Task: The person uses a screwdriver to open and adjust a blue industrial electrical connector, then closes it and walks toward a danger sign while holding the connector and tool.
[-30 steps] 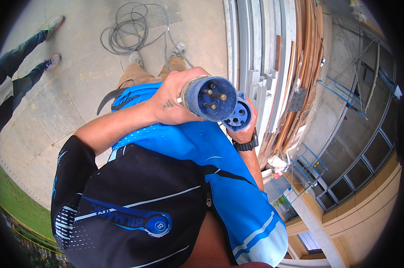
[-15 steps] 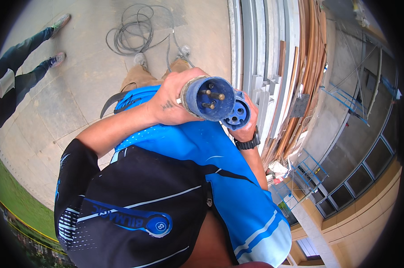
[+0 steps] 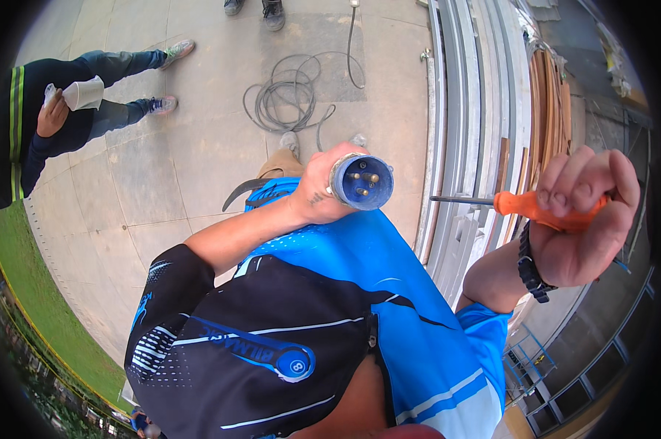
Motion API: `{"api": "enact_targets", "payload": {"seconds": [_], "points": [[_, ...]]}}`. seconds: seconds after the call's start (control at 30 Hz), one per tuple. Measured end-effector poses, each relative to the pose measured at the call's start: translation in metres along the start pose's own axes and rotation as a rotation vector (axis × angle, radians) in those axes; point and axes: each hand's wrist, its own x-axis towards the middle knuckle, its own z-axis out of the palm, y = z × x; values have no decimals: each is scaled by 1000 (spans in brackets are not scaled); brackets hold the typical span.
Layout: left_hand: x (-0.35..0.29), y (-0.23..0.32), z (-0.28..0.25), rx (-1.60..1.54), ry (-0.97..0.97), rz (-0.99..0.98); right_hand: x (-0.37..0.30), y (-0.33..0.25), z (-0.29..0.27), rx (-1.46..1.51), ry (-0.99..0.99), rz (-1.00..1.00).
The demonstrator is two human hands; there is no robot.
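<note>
My left hand (image 3: 317,192) is wrapped round a round blue industrial plug (image 3: 361,193) in front of my body. The plug's open end faces up, showing several brass-coloured pins inside its worn blue collar. Off to the right, my right hand (image 3: 575,227) grips a screwdriver (image 3: 517,203) by its orange handle. The screwdriver's thin dark shaft points left toward the plug, with a gap between tip and plug. Most of the plug's rear is hidden by my left hand.
A coil of dark cable (image 3: 283,95) lies on the paved floor beyond my feet. Long metal profiles (image 3: 484,95) and brown lengths (image 3: 546,95) are stacked to the right. At left a person holds a white cup (image 3: 84,94); another's shoes (image 3: 273,14) show at the far edge.
My right hand held a blue socket connector beside the plug; it has moved right and now holds the screwdriver. The connector is out of sight. The whole view has shifted.
</note>
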Motion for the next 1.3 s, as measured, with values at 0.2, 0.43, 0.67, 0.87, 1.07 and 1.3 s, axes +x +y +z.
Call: {"api": "enact_targets", "payload": {"seconds": [0.2,0.43,0.67,0.87,1.07,1.3], "points": [[4,2,-6,196,-26,156,-9,-47,12,245,28,-14],[1,-8,-4,93,-75,101,-6,-60,31,97,17,163],[-1,-5,-7,181,-137,74,-4,-18,42,-114,-199,-62],[1,-5,-4,187,-67,50,-12,4,46,-95,57,-129],[15,-18,-29,362,150,-31,9,21,69,-281,90,86],[17,-23,-65,448,372,-41,35,29,79,-586,-138,-65]]}}
